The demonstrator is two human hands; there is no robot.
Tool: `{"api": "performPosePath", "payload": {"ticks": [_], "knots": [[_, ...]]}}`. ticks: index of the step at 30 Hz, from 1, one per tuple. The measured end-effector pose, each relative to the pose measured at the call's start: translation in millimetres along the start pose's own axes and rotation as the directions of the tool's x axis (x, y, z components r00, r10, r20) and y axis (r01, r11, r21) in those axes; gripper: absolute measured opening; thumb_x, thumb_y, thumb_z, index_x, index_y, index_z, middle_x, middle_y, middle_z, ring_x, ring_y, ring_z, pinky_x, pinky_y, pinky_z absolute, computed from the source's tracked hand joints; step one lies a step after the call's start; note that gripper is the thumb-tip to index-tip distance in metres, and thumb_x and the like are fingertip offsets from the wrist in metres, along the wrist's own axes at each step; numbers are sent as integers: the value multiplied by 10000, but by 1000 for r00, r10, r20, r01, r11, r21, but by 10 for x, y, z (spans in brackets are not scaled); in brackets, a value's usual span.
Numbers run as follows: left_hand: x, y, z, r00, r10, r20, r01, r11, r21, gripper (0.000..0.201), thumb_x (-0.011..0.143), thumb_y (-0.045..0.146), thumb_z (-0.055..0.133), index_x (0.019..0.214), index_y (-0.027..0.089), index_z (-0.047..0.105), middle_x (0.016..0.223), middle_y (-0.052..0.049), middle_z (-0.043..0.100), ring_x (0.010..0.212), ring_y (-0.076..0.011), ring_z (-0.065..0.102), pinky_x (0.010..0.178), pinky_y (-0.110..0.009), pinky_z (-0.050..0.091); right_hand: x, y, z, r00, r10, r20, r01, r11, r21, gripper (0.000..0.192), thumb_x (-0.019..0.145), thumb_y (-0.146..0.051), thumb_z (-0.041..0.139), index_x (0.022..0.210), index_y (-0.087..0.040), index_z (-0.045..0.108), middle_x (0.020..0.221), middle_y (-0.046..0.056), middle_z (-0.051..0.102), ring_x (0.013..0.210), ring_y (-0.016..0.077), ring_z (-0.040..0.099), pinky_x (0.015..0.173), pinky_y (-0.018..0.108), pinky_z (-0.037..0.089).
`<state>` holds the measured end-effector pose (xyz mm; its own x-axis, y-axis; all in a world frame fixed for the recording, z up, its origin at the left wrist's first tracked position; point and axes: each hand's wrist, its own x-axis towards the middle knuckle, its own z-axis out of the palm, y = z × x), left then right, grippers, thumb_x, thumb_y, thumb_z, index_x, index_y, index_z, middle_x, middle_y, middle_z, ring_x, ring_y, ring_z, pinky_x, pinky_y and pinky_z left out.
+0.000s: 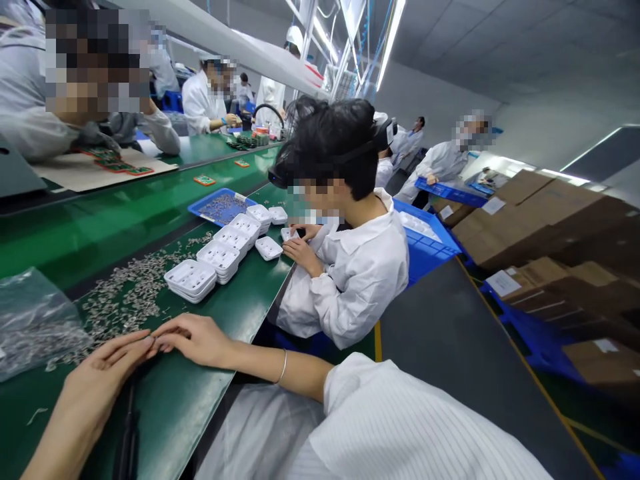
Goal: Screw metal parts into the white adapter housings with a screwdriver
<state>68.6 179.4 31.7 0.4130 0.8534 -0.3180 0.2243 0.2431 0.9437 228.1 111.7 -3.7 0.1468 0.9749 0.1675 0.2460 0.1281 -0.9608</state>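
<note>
My left hand (103, 363) reaches in from the lower left, and its fingertips are pinched together. My right hand (200, 339), with a thin bracelet on its wrist, meets it tip to tip over the green table. Whatever small thing the fingers hold between them is too hidden to make out. Just beyond the hands spreads a heap of small metal pieces (127, 293). A dark tool with a slim shaft, like a screwdriver (126, 437), lies on the table beside my left hand. To the left is a clear plastic bag (37, 323) filled with similar pieces.
Stacked white plastic casings (220, 257) stand past the heap, near a blue tray (223, 207) of small parts. A co-worker (350, 267) sits close on the right, handling a casing. A green conveyor belt (170, 200) carries circuit boards (205, 181). Cardboard boxes (545, 207) are piled far right.
</note>
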Motion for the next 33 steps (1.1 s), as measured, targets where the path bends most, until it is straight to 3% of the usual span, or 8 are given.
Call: {"api": "performPosePath", "payload": {"ticks": [3, 6, 12, 14, 19, 24, 28, 33], "knots": [[42, -5, -39, 997, 52, 54, -58, 991, 117, 207, 637, 473, 823, 818, 447, 725, 876, 118, 794, 985, -259, 772, 1044, -436, 583, -4, 21, 25, 982, -142, -124, 119, 977, -174, 183, 945, -341, 645, 1026, -200, 729, 997, 38, 707, 915, 121, 666, 929, 234, 533], [67, -12, -71, 992, 103, 79, -116, 976, 185, 250, 615, 492, 835, 806, 399, 703, 808, 93, 781, 906, -268, 779, 1003, -474, 603, 1, 45, 55, 970, -209, -124, 176, 955, -239, 186, 969, -334, 608, 1023, -202, 727, 1034, 51, 712, 1048, 140, 642, 1000, 246, 504], [52, -21, -47, 988, 144, -52, -140, 987, 78, 312, 634, 427, 852, 838, 289, 659, 801, 41, 753, 894, -246, 768, 965, -404, 610, -1, 29, 59, 993, -80, -88, 71, 992, -102, 258, 990, -375, 563, 1141, -201, 678, 1094, 49, 680, 837, 99, 658, 861, 245, 555], [54, -39, -38, 987, 157, -38, -155, 987, 47, 336, 638, 418, 860, 856, 263, 655, 798, 27, 751, 858, -224, 763, 914, -364, 619, -4, 42, 58, 997, -60, -42, 58, 997, -53, 270, 984, -363, 569, 1170, -190, 660, 1081, 51, 676, 822, 96, 664, 832, 241, 562], [82, -90, -41, 979, 205, 21, -205, 979, -1, 455, 618, 500, 873, 873, 198, 645, 774, -33, 746, 777, -212, 747, 814, -334, 616, -27, 72, 50, 992, -107, -72, 102, 992, -74, 267, 960, -370, 600, 1130, -186, 689, 1036, 58, 667, 948, 136, 673, 875, 271, 564], [87, -99, -48, 967, 247, 61, -248, 969, 13, 390, 684, 467, 845, 876, 191, 648, 709, -16, 711, 722, -177, 714, 754, -287, 586, -68, 19, 27, 971, -208, -122, 187, 969, -162, 213, 966, -361, 578, 1051, -219, 712, 991, 54, 665, 922, 154, 660, 888, 305, 566], [40, -90, -7, 951, 309, 7, -309, 950, 52, 324, 721, 442, 816, 857, 198, 652, 775, -19, 716, 762, -175, 715, 776, -282, 587, -54, 24, 44, 983, -117, -144, 102, 989, -108, 229, 963, -400, 566, 1026, -201, 661, 1018, 63, 664, 905, 156, 680, 858, 308, 579], [-29, -85, 45, 904, 428, 4, -421, 889, 181, 221, 833, 429, 698, 856, 211, 666, 850, -20, 718, 808, -183, 714, 801, -296, 584, -18, 74, 47, 996, 78, -32, -75, 994, 84, 255, 961, -447, 556, 1018, -199, 567, 928, 24, 658, 801, 139, 680, 793, 295, 566]]}}
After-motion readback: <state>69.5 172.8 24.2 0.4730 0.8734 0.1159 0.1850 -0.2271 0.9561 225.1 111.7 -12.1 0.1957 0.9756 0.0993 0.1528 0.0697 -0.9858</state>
